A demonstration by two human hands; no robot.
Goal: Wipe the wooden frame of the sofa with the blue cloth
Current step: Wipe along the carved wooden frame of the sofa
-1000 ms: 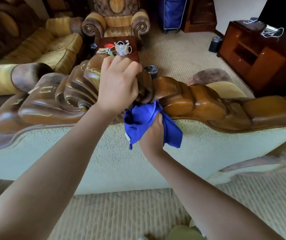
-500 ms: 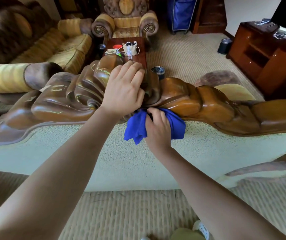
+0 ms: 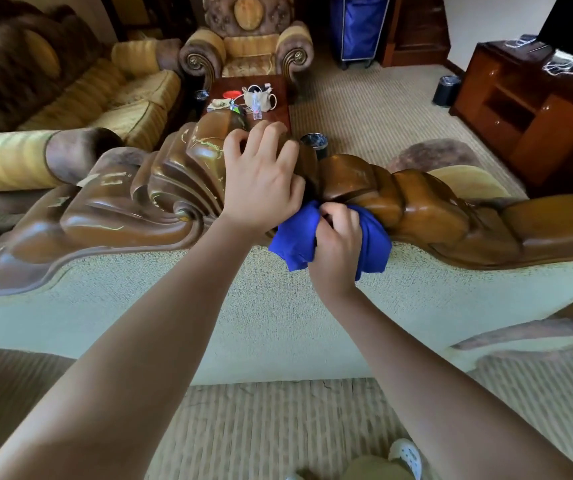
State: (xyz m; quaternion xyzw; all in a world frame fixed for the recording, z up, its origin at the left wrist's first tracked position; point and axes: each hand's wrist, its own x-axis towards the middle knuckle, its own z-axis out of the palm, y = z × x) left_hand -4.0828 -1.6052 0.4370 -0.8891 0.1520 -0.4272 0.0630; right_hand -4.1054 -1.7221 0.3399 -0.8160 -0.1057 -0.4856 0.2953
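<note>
The sofa's carved wooden frame [image 3: 427,209] runs across the head view along the top of its pale upholstered back [image 3: 139,323]. My left hand [image 3: 260,181] grips the raised carved crest at the middle of the frame, fingers curled over its top. Just below and to the right, my right hand [image 3: 337,247] holds the bunched blue cloth [image 3: 295,237] and presses it against the lower edge of the wood. Part of the cloth hangs down over the upholstery.
Beyond the sofa stand a dark coffee table [image 3: 274,98] with small items, an armchair [image 3: 247,46], a striped couch [image 3: 105,95], a small bin [image 3: 314,142] and a wooden cabinet [image 3: 534,109]. Ribbed carpet [image 3: 260,427] lies under my feet.
My right hand has slid the blue cloth up from the upholstery onto the lower edge of the wood. My left hand's fingers have curled tighter over the crest.
</note>
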